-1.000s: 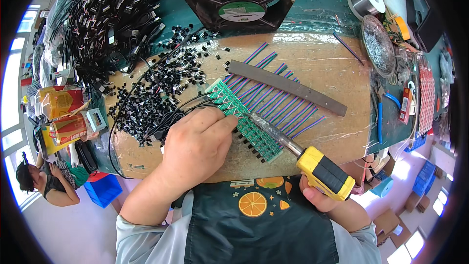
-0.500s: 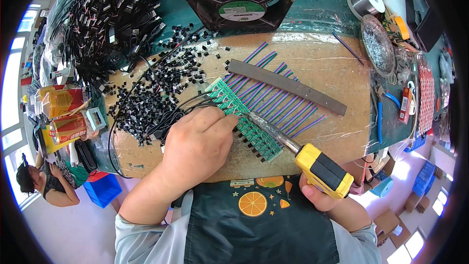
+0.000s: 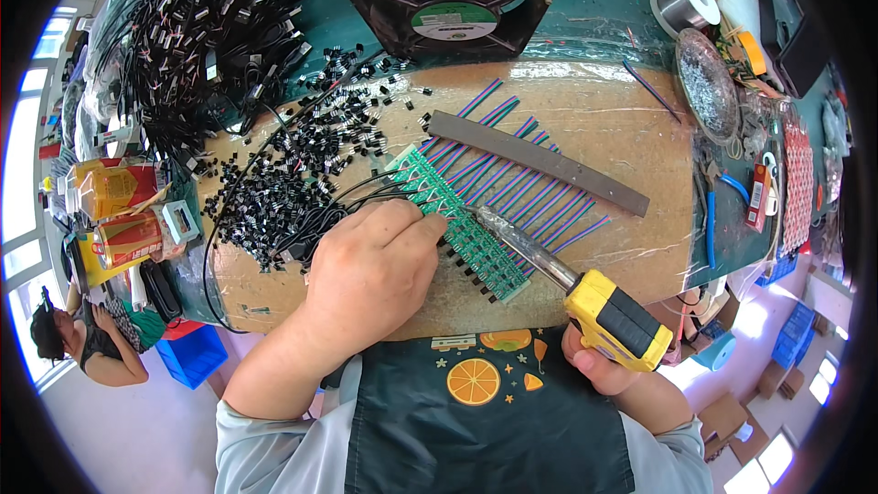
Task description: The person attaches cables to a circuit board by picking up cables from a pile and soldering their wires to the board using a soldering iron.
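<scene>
One green circuit board (image 3: 483, 252) is laid on the tabletop (image 3: 631, 256), and its left edge is touched by the narrowed fingers of the left hand (image 3: 375, 274); whatever is pinched is hidden. One yellow-and-black soldering iron (image 3: 615, 318) is gripped by the curled fingers of the right hand (image 3: 599, 370), its tip held at the board's right side. Beyond the board, one fan (image 3: 448, 18) is seen; to its right, one brown bar (image 3: 549, 167) is rested across several striped wires (image 3: 558, 220), too overlapped to count. Left of it, uncountable small black connectors (image 3: 274, 210) are heaped.
</scene>
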A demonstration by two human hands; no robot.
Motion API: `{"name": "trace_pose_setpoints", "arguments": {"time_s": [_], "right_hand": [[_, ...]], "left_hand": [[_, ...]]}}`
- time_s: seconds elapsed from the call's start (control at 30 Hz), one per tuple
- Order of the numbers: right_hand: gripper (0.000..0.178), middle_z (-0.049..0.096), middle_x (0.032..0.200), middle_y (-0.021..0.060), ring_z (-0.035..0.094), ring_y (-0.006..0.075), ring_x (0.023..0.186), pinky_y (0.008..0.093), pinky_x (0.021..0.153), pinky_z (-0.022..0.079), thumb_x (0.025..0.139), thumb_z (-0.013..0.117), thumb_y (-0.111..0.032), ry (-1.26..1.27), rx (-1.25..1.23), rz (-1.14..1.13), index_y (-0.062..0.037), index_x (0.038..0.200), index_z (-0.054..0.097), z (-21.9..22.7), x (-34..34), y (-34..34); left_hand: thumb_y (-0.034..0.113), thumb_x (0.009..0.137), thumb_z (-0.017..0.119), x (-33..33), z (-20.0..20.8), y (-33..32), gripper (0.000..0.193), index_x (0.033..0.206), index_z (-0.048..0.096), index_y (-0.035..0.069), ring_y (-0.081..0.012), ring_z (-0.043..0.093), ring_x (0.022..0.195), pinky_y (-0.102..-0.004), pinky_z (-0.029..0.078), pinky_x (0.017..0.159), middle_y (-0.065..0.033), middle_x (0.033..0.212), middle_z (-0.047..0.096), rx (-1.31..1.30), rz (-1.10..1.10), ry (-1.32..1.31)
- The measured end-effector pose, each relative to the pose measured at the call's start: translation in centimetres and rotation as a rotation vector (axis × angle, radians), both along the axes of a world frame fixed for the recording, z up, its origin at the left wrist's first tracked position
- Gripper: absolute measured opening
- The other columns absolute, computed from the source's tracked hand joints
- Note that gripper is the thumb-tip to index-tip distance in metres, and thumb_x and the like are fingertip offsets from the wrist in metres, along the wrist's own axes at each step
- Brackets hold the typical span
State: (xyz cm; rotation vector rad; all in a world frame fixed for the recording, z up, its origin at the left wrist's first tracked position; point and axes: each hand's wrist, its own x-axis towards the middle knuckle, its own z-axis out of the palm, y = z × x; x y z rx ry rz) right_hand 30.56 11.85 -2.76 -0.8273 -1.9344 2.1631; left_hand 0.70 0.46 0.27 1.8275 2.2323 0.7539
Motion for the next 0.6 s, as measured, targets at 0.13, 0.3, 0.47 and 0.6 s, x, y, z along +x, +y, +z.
{"name": "trace_pose_setpoints", "arguments": {"time_s": [0.13, 0.3, 0.47, 0.6], "right_hand": [[0.011, 0.056, 0.071, 0.0059, 0.057, 0.0242, 0.063, 0.0361, 0.057, 0.045, 0.082, 0.070, -0.014, -0.001, 0.009, -0.041, -0.0072, 0.084, 0.061, 0.4, 0.5, 0.1], [0.048, 0.059, 0.075, 0.0031, 0.057, 0.0166, 0.064, 0.0302, 0.056, 0.045, 0.086, 0.072, -0.019, 0.217, 0.025, -0.353, 0.0002, 0.126, 0.052, 0.5, 1.0, 2.5], [0.062, 0.051, 0.069, 0.0014, 0.048, 0.0135, 0.058, 0.0296, 0.051, 0.040, 0.091, 0.069, -0.030, 0.545, 0.497, -0.738, 0.0042, 0.136, 0.043, 2.1, 0.7, 7.5], [0.055, 0.048, 0.066, 0.0010, 0.045, 0.0113, 0.054, 0.0272, 0.050, 0.038, 0.094, 0.065, -0.023, 0.145, 0.277, -0.879, 0.0043, 0.136, 0.043, 1.8, 0.8, 9.1]], "left_hand": [[-0.001, 0.074, 0.072, 0.1, 0.0, 0.1, 0.021, 0.094, 0.073, 0.005, -0.0269, 0.067, 0.074, -0.0364, 0.056, 0.065, -0.0088, 0.085, 0.067, 0.018, 0.003, 0.007], [-0.001, 0.074, 0.072, 0.2, -0.1, -0.1, 0.021, 0.094, 0.073, 0.005, -0.0272, 0.067, 0.074, -0.0363, 0.056, 0.065, -0.0089, 0.086, 0.067, 0.021, 0.020, -0.002], [-0.001, 0.074, 0.072, 0.2, 0.0, -0.2, 0.022, 0.095, 0.072, 0.005, -0.0284, 0.067, 0.075, -0.0366, 0.055, 0.065, -0.0095, 0.087, 0.066, 0.027, 0.035, -0.011], [-0.001, 0.075, 0.072, 0.3, -0.3, 0.0, 0.021, 0.095, 0.072, 0.005, -0.0286, 0.067, 0.075, -0.0365, 0.055, 0.066, -0.0098, 0.087, 0.066, 0.040, 0.057, -0.025]]}}
